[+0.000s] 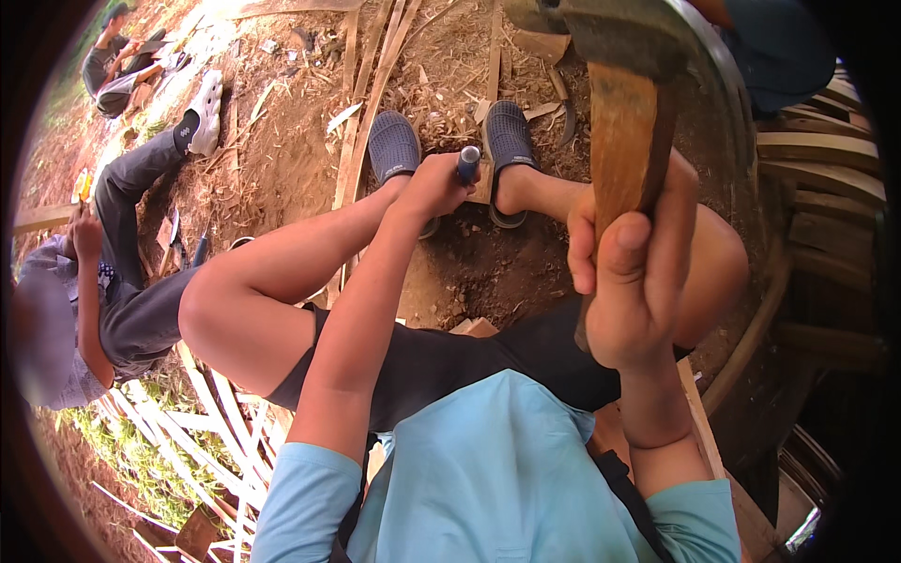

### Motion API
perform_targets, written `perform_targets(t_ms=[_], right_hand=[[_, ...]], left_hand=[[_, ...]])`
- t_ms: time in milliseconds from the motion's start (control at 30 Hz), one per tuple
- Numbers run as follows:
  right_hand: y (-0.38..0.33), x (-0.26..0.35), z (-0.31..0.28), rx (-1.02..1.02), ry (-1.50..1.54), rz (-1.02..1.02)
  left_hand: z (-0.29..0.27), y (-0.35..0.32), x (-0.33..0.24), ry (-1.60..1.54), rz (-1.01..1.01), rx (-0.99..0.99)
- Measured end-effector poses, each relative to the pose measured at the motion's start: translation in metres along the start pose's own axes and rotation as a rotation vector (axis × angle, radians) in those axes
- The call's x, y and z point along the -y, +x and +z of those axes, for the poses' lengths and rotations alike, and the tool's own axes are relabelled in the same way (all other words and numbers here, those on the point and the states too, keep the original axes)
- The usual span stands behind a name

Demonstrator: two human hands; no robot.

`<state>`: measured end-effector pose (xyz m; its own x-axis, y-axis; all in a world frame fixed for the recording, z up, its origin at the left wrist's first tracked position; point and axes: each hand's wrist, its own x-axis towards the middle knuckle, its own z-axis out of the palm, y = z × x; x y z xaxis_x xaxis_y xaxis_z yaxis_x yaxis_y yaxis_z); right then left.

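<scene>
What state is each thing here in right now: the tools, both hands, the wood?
Left hand: closed on a blue-handled tool, held upright at the feet.
Right hand: gripping a raised wooden-handled hammer.
Wood strips: lying loose on dirt.

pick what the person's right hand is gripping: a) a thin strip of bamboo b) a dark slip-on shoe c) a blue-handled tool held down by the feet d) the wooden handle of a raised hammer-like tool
d: the right hand is wrapped round the brown wooden handle of a raised tool with a dark metal head, while the left hand holds the blue-handled tool down between the dark slip-on shoes.
</scene>
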<state>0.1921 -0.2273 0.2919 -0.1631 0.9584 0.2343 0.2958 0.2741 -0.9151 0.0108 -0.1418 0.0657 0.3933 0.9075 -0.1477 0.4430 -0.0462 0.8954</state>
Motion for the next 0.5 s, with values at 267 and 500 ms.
perform_targets(t_ms=[267,500], right_hand=[[-0.008,-0.018,0.008,0.156,-0.13,0.229],[-0.02,-0.054,0.013,0.356,-0.51,0.379]], left_hand=[[0.005,0.004,-0.014,0.067,0.018,0.014],[0.022,0.013,0.0,0.006,0.053,-0.005]])
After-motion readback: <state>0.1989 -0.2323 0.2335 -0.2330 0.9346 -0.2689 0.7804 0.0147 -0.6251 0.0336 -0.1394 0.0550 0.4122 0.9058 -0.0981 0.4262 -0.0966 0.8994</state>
